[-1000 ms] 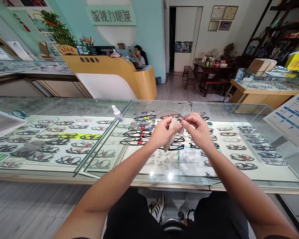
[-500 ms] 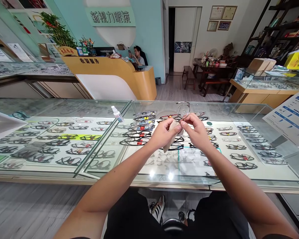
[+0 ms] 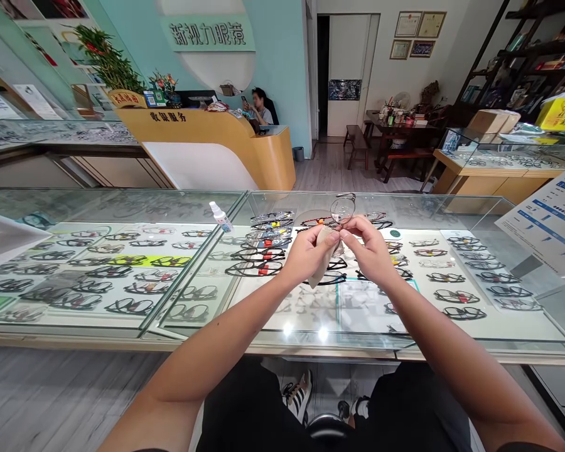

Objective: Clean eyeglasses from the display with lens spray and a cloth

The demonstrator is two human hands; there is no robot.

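hands: left (image 3: 306,254), right (image 3: 370,248) | pinching glasses (image 3: 343,209), cloth (image 3: 324,260) | above glass counter (image 3: 405,342)

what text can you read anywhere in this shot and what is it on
"新视力眼镜": raised letters on the green wall sign.
"收银服务": dark letters on the front of the yellow service desk.
Red characters on the plant pot: too blurred to read.
Framed certificates, white and blue leaflet, yellow box, spray bottle: print too small to read.
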